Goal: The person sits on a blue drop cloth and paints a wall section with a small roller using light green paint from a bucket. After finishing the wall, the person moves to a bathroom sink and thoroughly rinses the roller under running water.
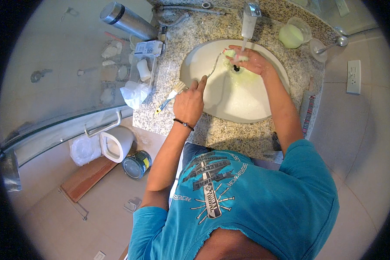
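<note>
In the head view, my left hand is closed around the near end of what looks like a small paint roller with a bent wire frame, its index finger stretched along it. The roller's pale green and pink head lies against the fingers of my right hand. That hand is palm up with its fingers stretched out, under the running water of the tap. Yellow-green liquid streaks the white oval sink near the dark drain. A paintbrush lies on the counter beside my left hand.
A granite counter surrounds the sink. At its right stand a tub of pale green liquid and a metal-topped holder. A steel cylinder, a small box and a plastic bag sit left. A paint can stands on the floor.
</note>
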Tool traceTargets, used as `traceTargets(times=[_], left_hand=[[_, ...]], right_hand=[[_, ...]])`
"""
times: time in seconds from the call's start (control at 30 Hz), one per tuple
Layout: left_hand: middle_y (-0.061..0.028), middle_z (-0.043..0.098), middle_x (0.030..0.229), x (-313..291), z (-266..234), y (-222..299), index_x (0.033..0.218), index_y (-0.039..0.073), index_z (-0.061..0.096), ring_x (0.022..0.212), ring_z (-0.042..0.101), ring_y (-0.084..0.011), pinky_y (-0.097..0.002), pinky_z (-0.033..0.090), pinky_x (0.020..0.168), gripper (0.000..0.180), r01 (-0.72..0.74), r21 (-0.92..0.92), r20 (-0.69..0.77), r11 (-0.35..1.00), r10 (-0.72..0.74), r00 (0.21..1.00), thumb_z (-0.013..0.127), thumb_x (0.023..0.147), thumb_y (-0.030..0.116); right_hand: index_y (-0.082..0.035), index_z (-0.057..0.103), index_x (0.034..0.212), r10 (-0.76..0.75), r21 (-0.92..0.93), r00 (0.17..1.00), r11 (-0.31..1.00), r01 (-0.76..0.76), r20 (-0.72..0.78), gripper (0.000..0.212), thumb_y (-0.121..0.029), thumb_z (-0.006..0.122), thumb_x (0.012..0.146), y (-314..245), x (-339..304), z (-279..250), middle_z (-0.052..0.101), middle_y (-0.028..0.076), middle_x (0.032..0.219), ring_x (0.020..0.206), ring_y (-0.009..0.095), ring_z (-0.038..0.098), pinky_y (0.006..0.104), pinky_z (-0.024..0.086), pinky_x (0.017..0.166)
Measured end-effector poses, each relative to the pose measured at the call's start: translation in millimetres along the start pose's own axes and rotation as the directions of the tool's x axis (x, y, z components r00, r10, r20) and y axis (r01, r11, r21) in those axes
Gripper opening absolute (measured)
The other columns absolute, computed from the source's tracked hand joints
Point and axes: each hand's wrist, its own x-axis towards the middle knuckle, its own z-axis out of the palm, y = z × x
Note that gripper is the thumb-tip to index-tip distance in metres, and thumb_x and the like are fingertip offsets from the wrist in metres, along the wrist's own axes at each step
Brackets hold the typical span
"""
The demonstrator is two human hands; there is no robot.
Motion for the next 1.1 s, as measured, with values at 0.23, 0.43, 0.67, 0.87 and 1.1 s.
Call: traceTargets(times=[0.23, 0.43, 0.67, 0.87, 1.1], left_hand=[[-0.0098, 0.064, 0.104, 0.9, -2.9, 17.1, 0.151, 0.017, 0.052, 0.089, 0.071, -0.0289, -0.044, 0.06, 0.071, 0.062, -0.105, 0.051, -0.072, 0.993, 0.109, 0.991, 0.057, 0.09, 0.006], [-0.0207, 0.066, 0.103, -3.4, 8.2, 23.6, 0.152, 0.006, 0.049, 0.08, 0.069, -0.0401, -0.0462, 0.058, 0.07, 0.052, 0.073, -0.771, 0.142, 0.633, 0.059, 0.988, 0.061, 0.105, 0.025], [-0.0146, 0.068, 0.105, -6.5, 14.3, 8.3, 0.151, 0.013, 0.052, 0.072, 0.07, -0.0367, -0.0443, 0.058, 0.064, 0.049, -0.048, -0.417, 0.043, 0.908, 0.073, 0.996, 0.058, 0.102, 0.018], [-0.0121, 0.064, 0.109, -14.7, 15.7, 11.6, 0.153, 0.016, 0.05, 0.085, 0.071, -0.0341, -0.0453, 0.06, 0.068, 0.062, -0.125, 0.01, -0.013, 0.992, 0.125, 0.992, 0.059, 0.091, 0.011], [-0.0168, 0.064, 0.113, -20.7, 36.2, 37.7, 0.158, 0.01, 0.041, 0.088, 0.071, -0.0303, -0.0431, 0.06, 0.068, 0.062, -0.031, -0.459, 0.126, 0.888, 0.1, 0.987, 0.061, 0.1, 0.018]], right_hand=[[-0.012, 0.07, 0.131, 0.231, -0.344, 0.961, 0.899, -0.27, -0.15, 0.045, -0.048, 0.059, 0.106, -23.6, 4.0, 3.3, 0.07, 0.008, 0.13, 0.111, 0.03, 0.07, 0.0426, 0.056, 0.087], [-0.008, 0.078, 0.113, 0.132, -0.374, 0.774, 0.817, -0.439, -0.62, 0.053, -0.056, 0.057, 0.103, -6.5, 7.8, 24.5, 0.076, 0.01, 0.105, 0.095, 0.024, 0.069, 0.0396, 0.053, 0.086], [-0.016, 0.057, 0.147, 0.515, 0.599, 0.806, 0.756, -0.266, -0.291, 0.046, -0.04, 0.056, 0.109, 14.2, 9.9, 23.0, 0.071, 0.008, 0.118, 0.108, 0.025, 0.068, 0.0366, 0.054, 0.082], [-0.014, 0.057, 0.147, 0.32, 0.073, 0.944, 0.942, -0.327, 0.084, 0.049, -0.043, 0.06, 0.107, -8.5, 10.7, 9.3, 0.066, 0.013, 0.128, 0.119, 0.032, 0.063, 0.0419, 0.054, 0.091], [-0.012, 0.068, 0.129, -0.081, -0.815, 0.924, 0.505, -0.284, -0.373, 0.052, -0.054, 0.043, 0.109, 23.0, 52.8, 29.8, 0.071, 0.026, 0.107, 0.106, 0.04, 0.07, 0.0521, 0.054, 0.093]])
